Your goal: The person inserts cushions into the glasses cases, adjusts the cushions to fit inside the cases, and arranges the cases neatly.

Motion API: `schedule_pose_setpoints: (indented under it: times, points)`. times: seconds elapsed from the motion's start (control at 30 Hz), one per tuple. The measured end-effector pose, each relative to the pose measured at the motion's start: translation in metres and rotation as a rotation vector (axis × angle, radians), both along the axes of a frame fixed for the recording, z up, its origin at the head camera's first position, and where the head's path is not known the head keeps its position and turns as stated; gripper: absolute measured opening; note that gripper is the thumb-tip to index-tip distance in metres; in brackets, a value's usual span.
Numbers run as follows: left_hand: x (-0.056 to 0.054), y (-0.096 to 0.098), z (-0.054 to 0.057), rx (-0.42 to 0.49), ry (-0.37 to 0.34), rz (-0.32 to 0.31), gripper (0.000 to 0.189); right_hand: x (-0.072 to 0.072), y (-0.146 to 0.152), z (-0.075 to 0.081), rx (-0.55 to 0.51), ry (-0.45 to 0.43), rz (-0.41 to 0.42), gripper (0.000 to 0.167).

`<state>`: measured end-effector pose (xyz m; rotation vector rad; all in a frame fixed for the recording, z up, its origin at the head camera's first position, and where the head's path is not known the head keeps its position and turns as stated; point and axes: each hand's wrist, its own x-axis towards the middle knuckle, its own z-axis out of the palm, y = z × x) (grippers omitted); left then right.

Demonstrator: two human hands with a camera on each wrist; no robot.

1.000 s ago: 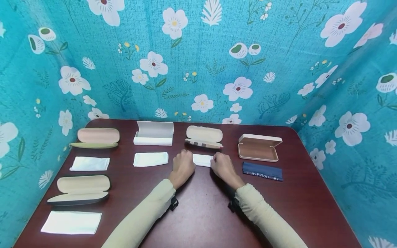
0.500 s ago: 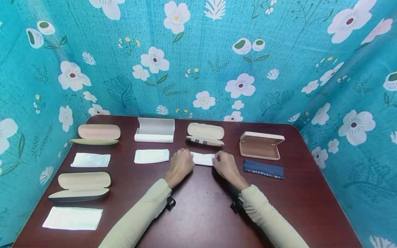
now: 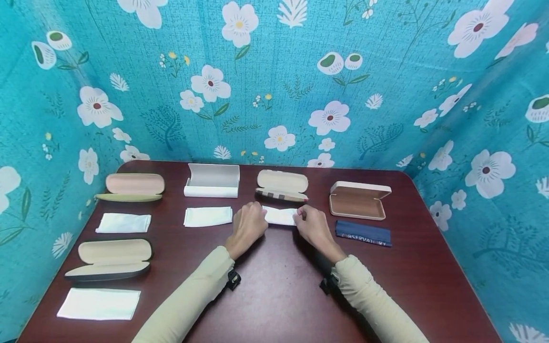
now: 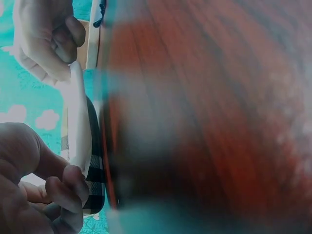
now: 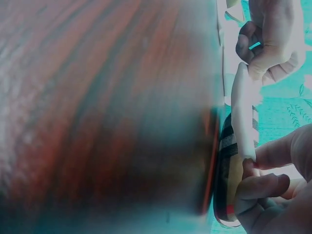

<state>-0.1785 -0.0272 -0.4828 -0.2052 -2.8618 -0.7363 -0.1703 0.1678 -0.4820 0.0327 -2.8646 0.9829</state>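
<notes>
A folded white cleaning cloth (image 3: 280, 216) stretches between both hands, in front of an open glasses case (image 3: 283, 181) with a plaid outside and cream lining. My left hand (image 3: 248, 223) pinches the cloth's left end between thumb and fingers. At the other end, my right hand (image 3: 314, 227) pinches it the same way. Both wrist views show the cloth (image 4: 80, 119) as a thin strip edge-on, held above the table, with the plaid case (image 5: 225, 170) behind it. To the left of my left hand lies another folded white cloth (image 3: 208, 216).
Other open glasses cases stand around: white (image 3: 212, 190), brown-lined (image 3: 358, 202), green with pink lining (image 3: 135, 186), and black with cream lining (image 3: 113, 255). A navy cloth (image 3: 362, 234) lies at right, white cloths (image 3: 124, 223) at left. A floral curtain (image 3: 274, 85) borders the dark red table (image 3: 279, 300).
My hands have drawn slightly apart and up with the cloth, so more of it shows between them. The cases and other cloths stay put; the head view shifts a little.
</notes>
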Motion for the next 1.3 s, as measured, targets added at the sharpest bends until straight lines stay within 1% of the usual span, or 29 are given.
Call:
schedule_pose_setpoints:
  times: [0.1, 0.2, 0.4, 0.57, 0.77, 0.97, 1.1, 1.3]
  points:
    - [0.0, 0.0, 0.003, 0.015, 0.006, 0.002, 0.024, 0.0, 0.001, 0.004, -0.027, -0.003, 0.004, 0.009]
    - [-0.001, 0.0, 0.004, 0.028, 0.02, -0.001, 0.025, -0.001, 0.001, 0.008, -0.046, 0.006, 0.012, 0.01]
    - [-0.005, -0.002, 0.007, 0.052, 0.047, -0.009, 0.031, -0.004, 0.002, 0.013, -0.028, 0.063, 0.023, 0.008]
    - [-0.011, -0.003, 0.012, 0.068, 0.054, -0.009, 0.032, -0.007, 0.0, 0.023, -0.019, 0.102, 0.013, 0.008]
    - [-0.02, -0.006, 0.021, 0.082, 0.025, -0.008, 0.034, -0.016, -0.001, 0.029, -0.033, 0.128, 0.013, 0.008]
    - [-0.028, -0.011, 0.023, 0.123, 0.014, -0.004, 0.035, -0.026, -0.004, 0.032, -0.056, 0.115, 0.023, 0.01]
    - [-0.033, -0.011, 0.024, 0.106, 0.023, -0.011, 0.033, -0.032, -0.004, 0.036, -0.055, 0.108, 0.02, 0.011]
    - [-0.041, -0.009, 0.029, 0.103, 0.038, -0.003, 0.032, -0.043, -0.004, 0.042, -0.051, 0.103, 0.012, 0.012]
